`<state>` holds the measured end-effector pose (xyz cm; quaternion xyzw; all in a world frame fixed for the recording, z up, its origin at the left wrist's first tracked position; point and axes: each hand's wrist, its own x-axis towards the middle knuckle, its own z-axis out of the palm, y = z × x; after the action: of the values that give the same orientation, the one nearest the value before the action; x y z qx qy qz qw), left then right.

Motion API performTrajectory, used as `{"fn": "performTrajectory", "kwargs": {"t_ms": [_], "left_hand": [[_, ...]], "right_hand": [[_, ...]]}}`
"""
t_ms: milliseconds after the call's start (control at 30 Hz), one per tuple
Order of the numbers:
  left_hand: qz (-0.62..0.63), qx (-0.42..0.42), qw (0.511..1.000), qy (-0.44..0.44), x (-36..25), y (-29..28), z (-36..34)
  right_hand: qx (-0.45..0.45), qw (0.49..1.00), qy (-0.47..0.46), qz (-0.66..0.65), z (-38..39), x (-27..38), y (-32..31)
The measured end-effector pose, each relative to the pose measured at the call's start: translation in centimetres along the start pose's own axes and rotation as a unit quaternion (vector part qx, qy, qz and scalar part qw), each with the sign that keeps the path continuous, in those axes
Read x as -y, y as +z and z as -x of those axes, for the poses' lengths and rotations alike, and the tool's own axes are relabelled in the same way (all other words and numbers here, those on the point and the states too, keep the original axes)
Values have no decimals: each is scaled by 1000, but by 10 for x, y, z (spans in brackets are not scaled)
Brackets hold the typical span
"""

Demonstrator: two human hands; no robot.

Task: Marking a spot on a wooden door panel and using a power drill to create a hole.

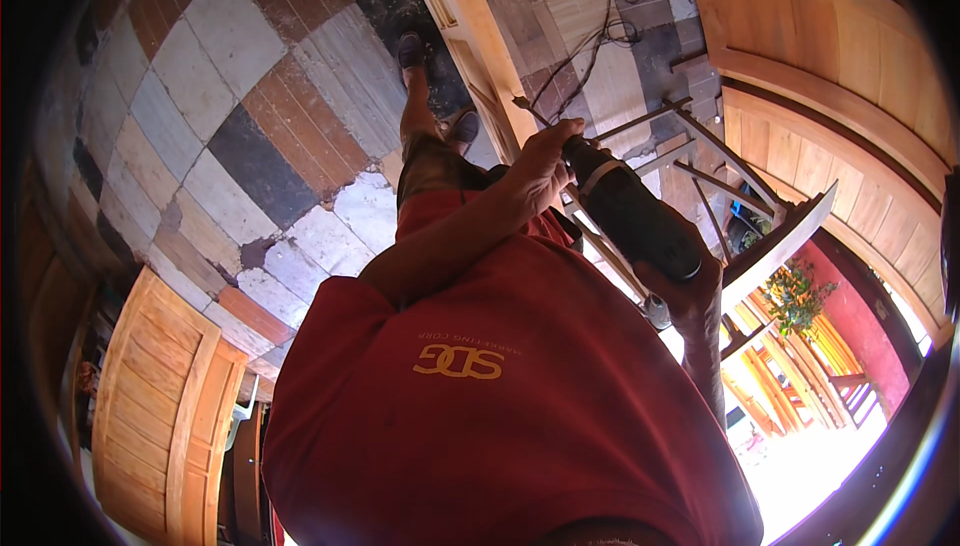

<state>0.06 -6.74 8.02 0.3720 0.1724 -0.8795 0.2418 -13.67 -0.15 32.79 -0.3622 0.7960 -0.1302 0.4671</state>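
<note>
In front of my red shirt [520, 366] I hold a dark, bulky cylindrical power tool [640, 216] with a lighter band near its front. Its exact kind is not clear. My left hand [540, 174] is closed around the front end, thumb up along it. At the rear end, my right hand [695, 291] grips the tool from below, its fingers largely hidden behind the body. Just beyond my left hand, a thin rod with a small dark tip points toward a long light-wood frame [480, 56], but I cannot tell whether they touch.
A metal-framed stand [715, 161] is close on my right. A dark cord [600, 38] loops over the patchwork tile floor [210, 86]. Panelled wooden doors [800, 76] line the right; another wooden panel [150, 396] is at the left. A potted plant [795, 296] is farther right.
</note>
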Motion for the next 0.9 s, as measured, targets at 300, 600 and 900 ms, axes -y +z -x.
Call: {"fn": "performTrajectory", "kwargs": {"t_ms": [300, 600, 900], "left_hand": [[-42, -10, 999, 19, -4, -7, -6], [-76, 7, 997, -2, -25, -12, 3], [-450, -31, 884, 123, -58, -29, 87]], "right_hand": [[-7, 999, 26, 18, 0, 19, 8], [-3, 995, 34, 90, -6, 63, 18], [-19, 995, -4, 95, -14, 76, 16]]}}
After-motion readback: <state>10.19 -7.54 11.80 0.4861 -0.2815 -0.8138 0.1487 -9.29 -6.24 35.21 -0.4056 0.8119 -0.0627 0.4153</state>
